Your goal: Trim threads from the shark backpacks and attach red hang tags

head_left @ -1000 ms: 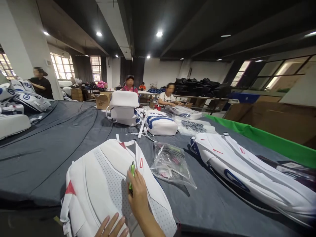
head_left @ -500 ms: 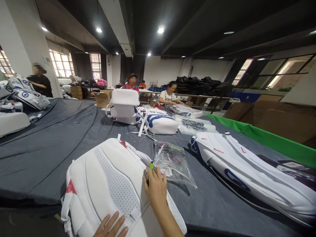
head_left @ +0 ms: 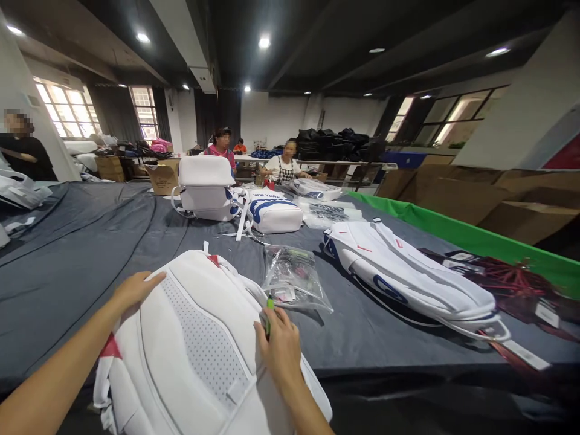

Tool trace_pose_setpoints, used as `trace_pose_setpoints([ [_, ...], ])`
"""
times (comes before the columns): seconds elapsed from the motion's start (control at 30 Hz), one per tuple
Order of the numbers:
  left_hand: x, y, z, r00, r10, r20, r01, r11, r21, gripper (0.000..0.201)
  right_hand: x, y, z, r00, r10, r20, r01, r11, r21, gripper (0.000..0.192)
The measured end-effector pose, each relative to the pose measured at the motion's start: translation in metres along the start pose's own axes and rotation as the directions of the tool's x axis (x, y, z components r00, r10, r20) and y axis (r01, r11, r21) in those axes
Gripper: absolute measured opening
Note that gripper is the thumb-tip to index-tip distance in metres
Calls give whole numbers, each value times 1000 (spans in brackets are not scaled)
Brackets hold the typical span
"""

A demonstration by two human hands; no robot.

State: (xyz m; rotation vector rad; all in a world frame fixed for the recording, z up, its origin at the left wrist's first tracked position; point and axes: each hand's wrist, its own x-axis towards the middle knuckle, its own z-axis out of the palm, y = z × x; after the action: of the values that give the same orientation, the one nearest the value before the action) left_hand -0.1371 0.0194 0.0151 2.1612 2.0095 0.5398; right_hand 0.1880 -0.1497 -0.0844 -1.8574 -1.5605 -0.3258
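Since earlier, my left hand (head_left: 133, 290) moved up the white bag (head_left: 199, 344); right grip (head_left: 281, 347) pinches green pen (head_left: 269, 314); keep bag flat.

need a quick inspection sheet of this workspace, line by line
surface: long table under dark grey cloth, green edge strip on the far right side
job's things: white bag with perforated panel lies flat at the near edge; small green tool in the right hand
clutter: clear plastic pouch of small items beside the bag; long white racket bag to the right; two white bags further back
grippers: left hand rests on the bag's far left edge; right hand on its right side, closed round the green tool
cables: nothing seen
surroundings: seated co-workers at the far end, cardboard boxes right, windows left
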Motion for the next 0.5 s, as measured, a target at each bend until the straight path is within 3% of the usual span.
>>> trace_pose_setpoints([
  [0.07, -2, 17, -8, 996, 46, 72, -48, 999, 23, 57, -15, 11, -5, 981, -27, -191, 28, 1000, 1, 24],
  [0.13, -10, 36, -21, 995, 98, -19, -96, 990, 104, 55, -25, 17, -10, 938, -27, -346, 27, 1000, -7, 26],
  [0.2, -16, 51, -38, 976, 154, -152, -125, 975, 186, 54, -32, 16, -13, 907, 1, -420, 4, 1000, 13, 26],
  [0.27, -17, 55, -51, 959, 193, -208, -143, 962, 233, 57, -41, 9, -10, 903, 34, -429, -15, 999, 48, 26],
  [0.33, -15, 47, -54, 967, 190, -172, -143, 957, 250, 62, -52, 1, -2, 919, 41, -393, -14, 997, 70, 26],
  [0.4, -13, 34, -45, 981, 162, -109, -132, 961, 244, 60, -62, -3, 8, 934, 28, -356, 0, 997, 77, 27],
  [0.5, -13, 16, -24, 987, 122, -103, -100, 976, 194, 49, -69, -2, 20, 943, -5, -333, 37, 995, 88, 28],
])
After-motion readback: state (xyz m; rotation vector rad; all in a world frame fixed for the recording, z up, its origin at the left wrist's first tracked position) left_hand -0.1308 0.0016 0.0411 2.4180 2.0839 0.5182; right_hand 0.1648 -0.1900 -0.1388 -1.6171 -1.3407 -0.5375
